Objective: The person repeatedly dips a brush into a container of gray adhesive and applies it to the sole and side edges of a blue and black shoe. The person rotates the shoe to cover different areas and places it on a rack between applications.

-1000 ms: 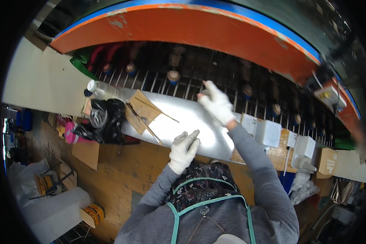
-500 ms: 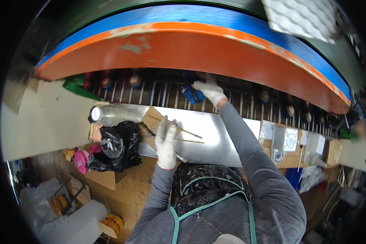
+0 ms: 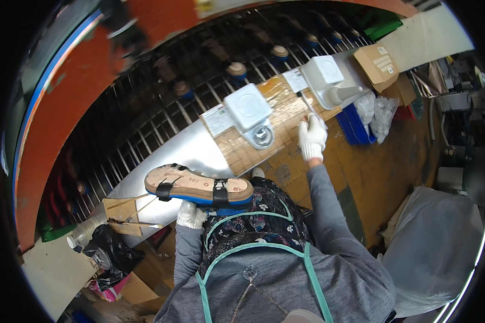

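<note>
The left hand (image 3: 191, 215) holds the shoe (image 3: 199, 186) from beneath, its fingers hidden by it, though the way the shoe is borne suggests they grasp it. The shoe lies across the near edge of the metal table (image 3: 191, 149), tan face up, two black straps crossing it, its right end in front of the apron (image 3: 242, 231). The right hand (image 3: 312, 137) is at the lower end of the brush (image 3: 307, 103), fingers curled; whether they are closed on the handle cannot be told. The likeliest mishap is the shoe tipping: it is long, the only support in sight is that one hand, and a slack grip or slippery glove could let an end swing down or drop it. A knock against the apron could also shift a strap. On the right side, the brush's dark end is close to the tub (image 3: 323, 71), and the dish (image 3: 262, 136) stands on the board (image 3: 285, 99) nearby, so a careless sweep of handle or sleeve could jolt either one.
</note>
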Motion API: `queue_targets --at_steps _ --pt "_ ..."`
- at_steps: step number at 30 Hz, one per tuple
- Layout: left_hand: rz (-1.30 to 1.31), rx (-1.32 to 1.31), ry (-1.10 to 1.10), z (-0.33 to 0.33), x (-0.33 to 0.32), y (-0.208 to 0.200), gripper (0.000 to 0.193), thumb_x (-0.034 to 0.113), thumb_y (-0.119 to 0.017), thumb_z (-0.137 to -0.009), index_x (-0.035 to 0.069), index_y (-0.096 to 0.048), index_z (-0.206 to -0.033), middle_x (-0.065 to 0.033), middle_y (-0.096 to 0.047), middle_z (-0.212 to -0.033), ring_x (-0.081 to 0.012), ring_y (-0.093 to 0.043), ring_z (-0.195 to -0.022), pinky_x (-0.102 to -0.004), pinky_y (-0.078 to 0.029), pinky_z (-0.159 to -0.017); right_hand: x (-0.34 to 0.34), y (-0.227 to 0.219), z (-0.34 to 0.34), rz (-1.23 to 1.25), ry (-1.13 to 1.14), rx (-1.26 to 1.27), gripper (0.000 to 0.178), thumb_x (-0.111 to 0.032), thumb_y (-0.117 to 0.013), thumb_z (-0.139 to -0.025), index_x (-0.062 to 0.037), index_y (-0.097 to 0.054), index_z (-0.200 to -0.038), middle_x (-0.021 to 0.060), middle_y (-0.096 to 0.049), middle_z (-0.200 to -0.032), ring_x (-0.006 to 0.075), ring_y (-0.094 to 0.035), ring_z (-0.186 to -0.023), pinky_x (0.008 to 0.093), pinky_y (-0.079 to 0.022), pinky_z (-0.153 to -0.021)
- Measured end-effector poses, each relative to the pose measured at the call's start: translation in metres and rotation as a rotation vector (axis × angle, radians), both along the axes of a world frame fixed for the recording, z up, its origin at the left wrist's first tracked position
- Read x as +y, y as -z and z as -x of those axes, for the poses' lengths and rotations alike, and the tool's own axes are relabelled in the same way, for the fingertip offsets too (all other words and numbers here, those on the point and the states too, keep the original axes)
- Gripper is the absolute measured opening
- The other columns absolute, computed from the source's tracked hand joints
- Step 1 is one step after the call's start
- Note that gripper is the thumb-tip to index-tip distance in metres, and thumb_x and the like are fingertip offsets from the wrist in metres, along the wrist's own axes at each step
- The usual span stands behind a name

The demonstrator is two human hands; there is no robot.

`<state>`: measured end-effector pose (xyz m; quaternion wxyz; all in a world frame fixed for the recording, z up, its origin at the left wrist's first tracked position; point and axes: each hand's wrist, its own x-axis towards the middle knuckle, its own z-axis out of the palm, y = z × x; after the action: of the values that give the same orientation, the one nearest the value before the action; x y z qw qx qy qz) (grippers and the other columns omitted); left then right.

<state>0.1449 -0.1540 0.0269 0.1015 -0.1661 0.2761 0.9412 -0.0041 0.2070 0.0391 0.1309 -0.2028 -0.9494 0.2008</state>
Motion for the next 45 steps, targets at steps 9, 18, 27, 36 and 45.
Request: queue_targets --at_steps 9,18,27,36,45 --pt "-0.115 0.831 -0.362 0.011 0.055 -0.078 0.103 0.044 -0.088 -0.074 0.017 -0.031 -0.155 -0.0172 -0.032 -0.158 -0.0430 -0.042 -0.138 -0.0626 -0.037 -0.113 0.093 0.060 0.066 -0.399 -0.080 -0.377 0.028 -0.035 -0.060 -0.096 -0.0138 -0.061 -0.113 0.0142 -0.064 -0.112 0.0325 -0.062 -0.109 0.0491 -0.048 -0.086" --pt "0.049 0.005 -0.336 -0.070 0.091 -0.055 0.110 0.047 -0.097 -0.053 0.021 -0.046 -0.148 -0.0062 -0.047 -0.152 -0.0344 -0.041 -0.141 -0.0640 -0.035 -0.115 0.078 0.019 -0.043 0.206 -0.506 -0.118 0.011 -0.025 -0.061 -0.093 -0.0158 -0.061 -0.098 0.0077 -0.066 -0.089 0.0292 -0.064 -0.090 0.0425 -0.040 -0.080" --pt "0.128 0.318 -0.866 -0.038 0.062 -0.094 0.093 0.049 -0.087 -0.068 0.013 -0.050 -0.145 -0.0101 -0.048 -0.151 -0.0344 -0.044 -0.138 -0.0561 -0.035 -0.115 0.019 0.021 -0.024 -0.246 -0.656 -0.078 0.012 -0.033 -0.071 -0.083 -0.0246 -0.069 -0.091 0.0036 -0.066 -0.088 0.0271 -0.061 -0.089 0.0444 -0.038 -0.078" --pt "0.699 0.316 -1.005 -0.027 0.038 -0.079 0.081 0.047 -0.077 -0.080 0.006 -0.046 -0.143 -0.0143 -0.050 -0.146 -0.0315 -0.049 -0.134 -0.0518 -0.031 -0.119 0.011 0.026 -0.023 -0.293 -0.690 -0.159 0.013 -0.032 -0.066 -0.086 -0.0227 -0.071 -0.092 0.0058 -0.070 -0.086 0.0271 -0.064 -0.085 0.0469 -0.039 -0.080" --pt "1.277 0.803 -0.963 0.032 0.061 -0.058 0.043 0.024 -0.064 -0.093 0.008 -0.053 -0.132 -0.0211 -0.054 -0.142 -0.0368 -0.052 -0.133 -0.0593 -0.029 -0.118 0.045 0.045 -0.032 1.258 -0.349 -0.522 0.019 -0.024 -0.061 -0.099 -0.0066 -0.064 -0.092 -0.0003 -0.063 -0.071 0.0059 -0.047 -0.056 0.0223 -0.036 -0.051"
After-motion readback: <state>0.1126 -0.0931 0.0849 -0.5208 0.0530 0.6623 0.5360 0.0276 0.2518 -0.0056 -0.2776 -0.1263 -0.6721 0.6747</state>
